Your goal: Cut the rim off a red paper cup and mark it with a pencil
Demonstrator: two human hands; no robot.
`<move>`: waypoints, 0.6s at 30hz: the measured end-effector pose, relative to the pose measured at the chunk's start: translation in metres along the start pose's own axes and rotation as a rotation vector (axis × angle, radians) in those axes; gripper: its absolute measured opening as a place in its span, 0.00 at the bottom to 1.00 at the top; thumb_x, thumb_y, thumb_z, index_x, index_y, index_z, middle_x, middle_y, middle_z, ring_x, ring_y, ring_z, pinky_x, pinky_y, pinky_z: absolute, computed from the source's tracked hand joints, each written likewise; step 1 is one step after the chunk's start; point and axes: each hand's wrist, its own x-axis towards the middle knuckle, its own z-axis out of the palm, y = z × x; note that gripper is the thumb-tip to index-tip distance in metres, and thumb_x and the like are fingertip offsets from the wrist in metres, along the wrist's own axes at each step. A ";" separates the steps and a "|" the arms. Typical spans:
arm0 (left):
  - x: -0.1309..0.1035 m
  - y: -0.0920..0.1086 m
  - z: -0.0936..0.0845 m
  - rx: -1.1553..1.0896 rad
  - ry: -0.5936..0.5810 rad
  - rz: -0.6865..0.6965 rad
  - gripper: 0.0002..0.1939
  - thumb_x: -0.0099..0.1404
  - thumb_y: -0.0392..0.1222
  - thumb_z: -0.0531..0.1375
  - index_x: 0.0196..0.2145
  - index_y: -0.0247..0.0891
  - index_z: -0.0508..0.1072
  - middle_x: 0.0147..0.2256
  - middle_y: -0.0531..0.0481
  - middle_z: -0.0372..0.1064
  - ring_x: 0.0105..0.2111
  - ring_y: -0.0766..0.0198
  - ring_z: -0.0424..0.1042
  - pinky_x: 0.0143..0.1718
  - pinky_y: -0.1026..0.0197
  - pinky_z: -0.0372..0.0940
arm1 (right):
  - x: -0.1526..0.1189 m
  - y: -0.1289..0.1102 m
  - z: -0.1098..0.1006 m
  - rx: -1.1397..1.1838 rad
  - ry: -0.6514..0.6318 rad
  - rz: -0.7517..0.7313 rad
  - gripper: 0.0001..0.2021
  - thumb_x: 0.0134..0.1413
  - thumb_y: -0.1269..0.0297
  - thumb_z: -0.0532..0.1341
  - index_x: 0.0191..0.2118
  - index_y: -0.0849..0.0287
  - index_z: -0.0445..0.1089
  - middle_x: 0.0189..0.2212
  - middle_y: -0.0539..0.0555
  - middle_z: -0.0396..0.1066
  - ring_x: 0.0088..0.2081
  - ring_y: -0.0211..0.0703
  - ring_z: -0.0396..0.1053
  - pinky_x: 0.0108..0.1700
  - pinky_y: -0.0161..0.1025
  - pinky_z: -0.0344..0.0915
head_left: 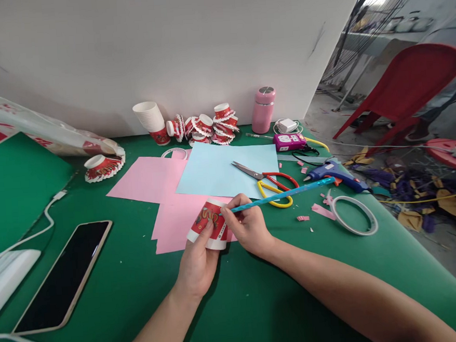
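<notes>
A red and white paper cup (212, 221) lies tilted in my left hand (198, 264), whose fingers are wrapped round it. My right hand (249, 224) pinches a long blue pencil (280, 196); its lower end is at the cup's side, and the rest points off to the right. Just beyond my hands lie scissors (265, 176) with red and yellow handles, spread apart on a light blue sheet (220, 166). Pink paper sheets (169, 217) lie under and left of the cup.
Along the wall stand stacked paper cups (148, 116), several cut cups (209, 125) and a pink flask (263, 111). A blue glue gun (337, 173) and a tape roll (354, 215) are at right. A phone (64, 279) lies at left.
</notes>
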 end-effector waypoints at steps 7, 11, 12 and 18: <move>0.000 0.000 0.000 -0.009 0.003 -0.006 0.11 0.59 0.37 0.59 0.41 0.39 0.74 0.41 0.50 0.74 0.43 0.63 0.71 0.44 0.63 0.65 | 0.000 0.000 0.000 -0.023 0.011 0.004 0.07 0.51 0.66 0.54 0.25 0.58 0.56 0.16 0.43 0.53 0.17 0.30 0.50 0.18 0.29 0.50; 0.000 0.001 0.001 -0.010 0.009 -0.012 0.11 0.60 0.36 0.59 0.42 0.38 0.73 0.41 0.49 0.74 0.43 0.63 0.71 0.43 0.64 0.66 | 0.000 0.000 0.000 -0.021 0.008 0.017 0.07 0.51 0.66 0.54 0.25 0.57 0.55 0.15 0.42 0.52 0.16 0.30 0.49 0.18 0.29 0.49; 0.000 0.001 0.001 -0.011 0.009 -0.012 0.11 0.60 0.36 0.59 0.41 0.38 0.73 0.41 0.49 0.74 0.43 0.63 0.71 0.43 0.64 0.66 | 0.000 0.000 0.000 -0.012 0.010 0.019 0.08 0.51 0.66 0.55 0.25 0.57 0.56 0.15 0.42 0.52 0.17 0.30 0.49 0.18 0.29 0.49; 0.001 0.006 0.004 -0.059 0.048 -0.031 0.10 0.61 0.35 0.57 0.40 0.36 0.74 0.41 0.47 0.74 0.41 0.63 0.72 0.42 0.63 0.68 | 0.003 0.006 -0.001 0.231 0.097 0.038 0.07 0.55 0.61 0.56 0.30 0.57 0.60 0.18 0.44 0.56 0.19 0.31 0.55 0.21 0.31 0.55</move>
